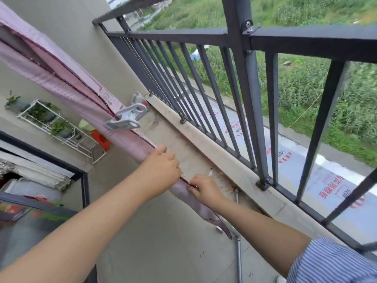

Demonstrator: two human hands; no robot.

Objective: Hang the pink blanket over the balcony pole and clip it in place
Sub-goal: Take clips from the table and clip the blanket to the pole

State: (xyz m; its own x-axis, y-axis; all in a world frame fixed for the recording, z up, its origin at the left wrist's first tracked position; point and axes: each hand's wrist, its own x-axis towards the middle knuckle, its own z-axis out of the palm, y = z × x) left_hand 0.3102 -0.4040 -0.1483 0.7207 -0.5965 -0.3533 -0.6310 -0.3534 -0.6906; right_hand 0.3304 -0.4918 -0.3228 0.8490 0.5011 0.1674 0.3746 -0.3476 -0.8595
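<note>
A dark metal railing (pixel 244 82) crosses the frame from upper left to lower right, with green scrub and a paved strip beyond its bars. At middle left a white rack of potted plants (pixel 55 123) stands by the wall, a red stool (pixel 102 139) just beside it.

The pink blanket (pixel 67 82) runs as a bunched band from the upper left corner down to the centre – the pole beneath it is hidden. A grey clip (pixel 126 117) clamps it mid-band.

The left hand (pixel 161 166), at centre, curls over the blanket's fold. The right hand (pixel 204 188), just below and right, pinches the blanket's dark edge – both forearms reach up from the bottom edge, the right one from a striped sleeve (pixel 330 262).
</note>
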